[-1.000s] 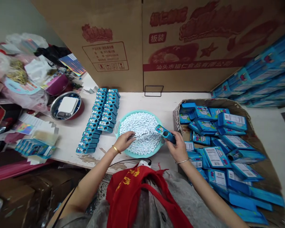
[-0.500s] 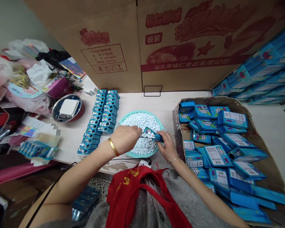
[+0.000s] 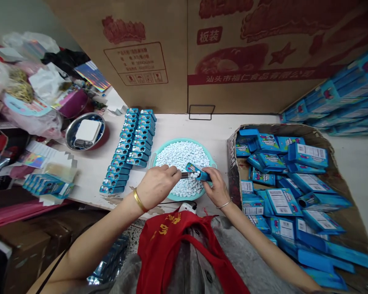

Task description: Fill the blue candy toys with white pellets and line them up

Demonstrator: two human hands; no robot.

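Note:
A wide turquoise basin [image 3: 213,161] full of small pale candies [image 3: 179,153] stands below both hands. My right hand [image 3: 217,188] grips a small blue candy box [image 3: 204,176], tilted over the basin with its open end facing left. My left hand [image 3: 160,182] is closed on a narrow metal scoop [image 3: 185,175], its far end against the box's opening. Several candies sit at that opening; how full the box is inside stays hidden.
Two rows of blue boxes with round holes [image 3: 140,143] stand left of the basin. A cut-down carton [image 3: 233,163] of blue boxes lies to the right. Large cartons [image 3: 141,94] wall off the back. A metal bowl [image 3: 102,141] holding a white scale [image 3: 88,131] sits at left.
The scoop has come level between my left hand and the box, and my left hand has shifted slightly down and left. My right hand still holds the box. The view has shifted a little.

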